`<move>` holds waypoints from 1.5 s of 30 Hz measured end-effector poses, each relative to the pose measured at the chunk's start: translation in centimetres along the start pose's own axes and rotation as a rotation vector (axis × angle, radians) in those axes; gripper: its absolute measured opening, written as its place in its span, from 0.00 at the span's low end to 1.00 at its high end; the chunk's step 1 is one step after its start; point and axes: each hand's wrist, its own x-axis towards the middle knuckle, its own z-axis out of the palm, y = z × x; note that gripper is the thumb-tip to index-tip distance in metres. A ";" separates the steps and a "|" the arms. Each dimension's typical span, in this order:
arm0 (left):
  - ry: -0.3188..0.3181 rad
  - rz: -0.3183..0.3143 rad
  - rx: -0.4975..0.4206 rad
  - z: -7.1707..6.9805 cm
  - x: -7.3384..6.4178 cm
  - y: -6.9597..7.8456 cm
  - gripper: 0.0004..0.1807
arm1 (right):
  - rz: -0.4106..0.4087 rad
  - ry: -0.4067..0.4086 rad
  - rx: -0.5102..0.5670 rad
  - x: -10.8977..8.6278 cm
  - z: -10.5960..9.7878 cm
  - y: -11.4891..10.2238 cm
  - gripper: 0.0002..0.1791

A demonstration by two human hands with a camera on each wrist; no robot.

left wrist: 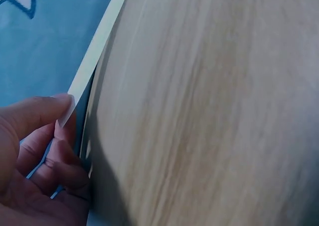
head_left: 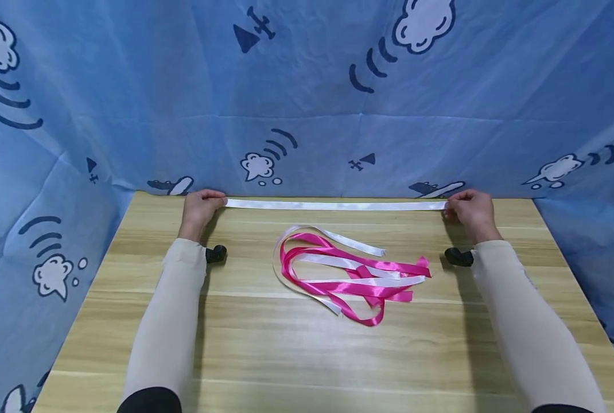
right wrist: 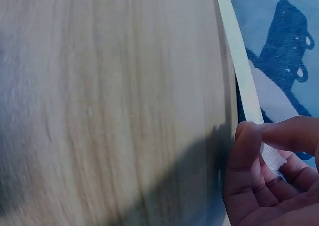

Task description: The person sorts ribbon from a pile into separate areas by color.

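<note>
A white ribbon point(head_left: 333, 205) is stretched straight along the far edge of the table. My left hand point(head_left: 200, 212) pinches its left end between thumb and finger, and my right hand point(head_left: 471, 213) pinches the right end. In the left wrist view the ribbon point(left wrist: 97, 51) runs up and away from the thumb tip. The right wrist view has a short frayed tail of the ribbon point(right wrist: 240, 66) poking out past the fingers. Nearer to me, between the forearms, lies a loose pile of pink ribbons point(head_left: 317, 250) and white ribbons point(head_left: 356, 244), looped and overlapping.
The wood-grain table point(head_left: 296, 367) meets a blue printed cloth point(head_left: 317, 103) at its far edge, and the cloth also hangs at both sides. A small black piece juts inward from each wrist, at the left sleeve point(head_left: 170, 310) and the right sleeve point(head_left: 524, 310).
</note>
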 end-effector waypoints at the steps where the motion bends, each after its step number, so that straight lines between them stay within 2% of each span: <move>1: 0.002 0.006 0.002 0.1 0.1 0.0 0.13 | 0.001 0.006 0.001 0.1 0.1 0.1 0.04; 8: 0.006 -0.005 -0.012 0.3 0.3 0.3 0.09 | -0.002 0.023 0.024 0.5 0.6 0.4 0.03; 15: 0.015 -0.017 -0.005 0.4 0.2 0.2 0.04 | 0.000 0.037 -0.012 0.6 0.8 0.6 0.03; 25: 0.019 0.002 0.030 0.4 0.2 -0.2 0.12 | -0.014 0.029 -0.020 0.4 0.8 0.9 0.02; 32: 0.019 0.008 0.037 -0.1 -0.1 -0.1 0.15 | -0.013 0.033 -0.072 0.2 0.0 1.1 0.09; 39: 0.008 0.013 0.033 -1.0 -0.3 -0.1 0.20 | -0.024 0.051 -0.069 0.0 -1.0 1.4 0.14; 45: 0.007 0.030 0.046 -1.9 -0.8 0.1 0.21 | -0.026 0.069 -0.133 -0.6 -2.1 1.7 0.23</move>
